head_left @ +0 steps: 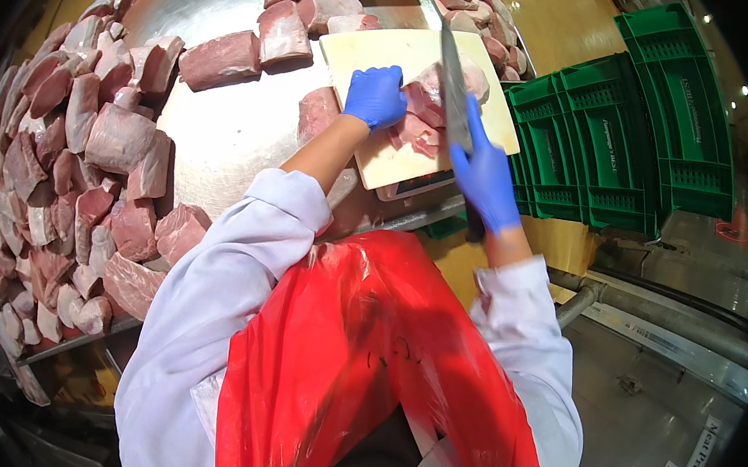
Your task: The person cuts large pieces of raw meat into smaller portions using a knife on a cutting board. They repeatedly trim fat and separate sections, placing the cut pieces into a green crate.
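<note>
My right hand (486, 176), in a blue glove, grips a long knife (454, 77) by its dark handle, the forefinger stretched along the blade. The blade stands over the right part of a white cutting board (366, 167). Pale pink cut meat (422, 119) lies on the board, partly hidden behind the blade. My left hand (376, 98), also blue-gloved, rests on the board at the left side of this meat. Its fingers are curled closed, and what they hold, if anything, is hidden. Another meat piece (317, 113) lies by the board's left edge, near my left wrist.
A big heap of meat pieces (122, 139) covers the left of the metal table (224, 125). Several blocks (221, 59) lie beyond the board. More meat (495, 32) fills a tray at the far right. Green crates (610, 138) stand right, above a metal pipe (649, 308).
</note>
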`<state>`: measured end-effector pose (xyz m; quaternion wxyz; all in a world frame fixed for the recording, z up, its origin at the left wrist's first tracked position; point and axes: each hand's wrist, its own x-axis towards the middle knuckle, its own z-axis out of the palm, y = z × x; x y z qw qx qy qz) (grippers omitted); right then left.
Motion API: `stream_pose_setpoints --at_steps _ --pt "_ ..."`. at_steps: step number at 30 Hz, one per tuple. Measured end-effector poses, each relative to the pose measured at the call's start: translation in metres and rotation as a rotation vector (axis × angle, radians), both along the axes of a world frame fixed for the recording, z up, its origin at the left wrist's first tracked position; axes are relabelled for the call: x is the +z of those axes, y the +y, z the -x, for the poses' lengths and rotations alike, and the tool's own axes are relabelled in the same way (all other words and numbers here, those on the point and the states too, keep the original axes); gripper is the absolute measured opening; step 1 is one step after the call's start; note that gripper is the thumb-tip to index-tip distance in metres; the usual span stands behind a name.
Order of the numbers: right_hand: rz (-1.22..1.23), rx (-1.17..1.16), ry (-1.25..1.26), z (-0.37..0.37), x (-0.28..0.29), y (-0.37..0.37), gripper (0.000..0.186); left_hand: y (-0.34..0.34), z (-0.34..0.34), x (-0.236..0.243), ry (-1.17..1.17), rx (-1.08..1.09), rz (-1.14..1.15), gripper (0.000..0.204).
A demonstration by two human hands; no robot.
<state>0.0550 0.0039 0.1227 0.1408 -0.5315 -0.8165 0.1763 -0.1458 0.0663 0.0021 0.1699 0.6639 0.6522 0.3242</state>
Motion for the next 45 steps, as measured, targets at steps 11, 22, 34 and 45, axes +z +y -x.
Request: stream_pose_setpoints --at_steps 11,22,34,45 --pt "-0.002 0.182 -0.447 0.012 -0.049 0.010 0.071 -0.011 -0.009 -0.014 -0.005 0.120 -0.100 0.010" --pt "-0.049 0.527 -0.735 -0.159 -0.007 -0.005 0.088 -0.033 -0.006 -0.005 0.096 0.319 -0.044 0.017" --pt "-0.264 0.711 0.080 -0.170 -0.052 0.114 0.076 -0.076 -0.144 -0.002 0.339 0.178 -0.283 0.017" --pt "-0.321 1.007 -0.478 -0.183 -0.047 0.163 0.079 -0.088 -0.158 -0.012 0.408 0.324 -0.323 0.015"
